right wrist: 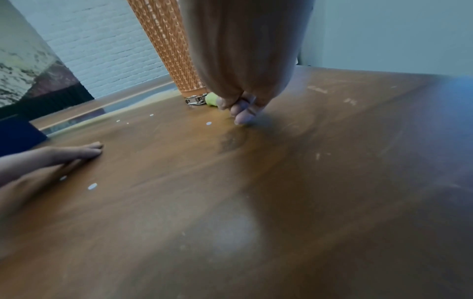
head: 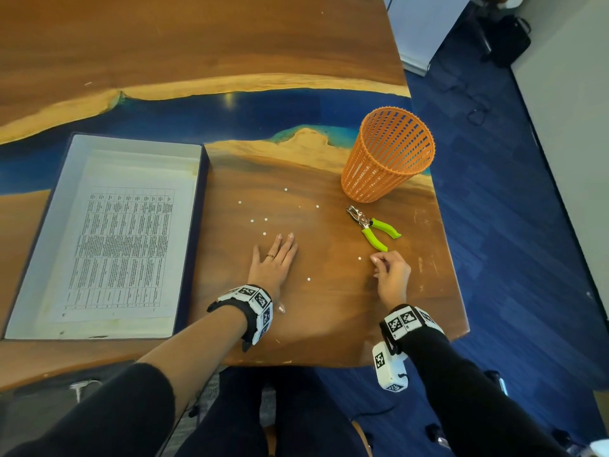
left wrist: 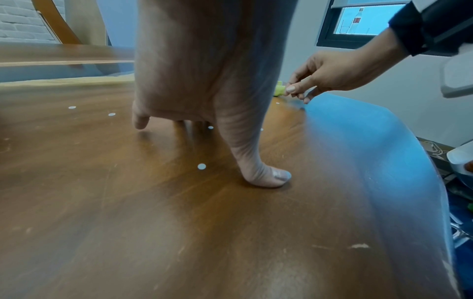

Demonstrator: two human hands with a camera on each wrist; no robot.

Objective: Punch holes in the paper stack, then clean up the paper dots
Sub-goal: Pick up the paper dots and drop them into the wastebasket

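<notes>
Several white paper dots (head: pixel 264 233) lie scattered over the wooden table (head: pixel 329 308). My left hand (head: pixel 275 258) rests flat on the wood with straight fingers, just below a cluster of dots; one dot (left wrist: pixel 201 166) lies beside its thumb. My right hand (head: pixel 379 260) has thumb and fingers pinched together at the table surface, right of a single dot (head: pixel 359 258). Nothing shows between those fingers (right wrist: pixel 240 119). The green-handled hole punch (head: pixel 372 225) lies just beyond the right hand. The printed paper stack (head: pixel 122 245) sits in an open box.
An orange slatted basket (head: pixel 389 156) stands upright behind the punch, near the table's right edge. The white-lined box (head: pixel 131 145) fills the left of the table. The table edge runs close along my right wrist, with blue floor beyond.
</notes>
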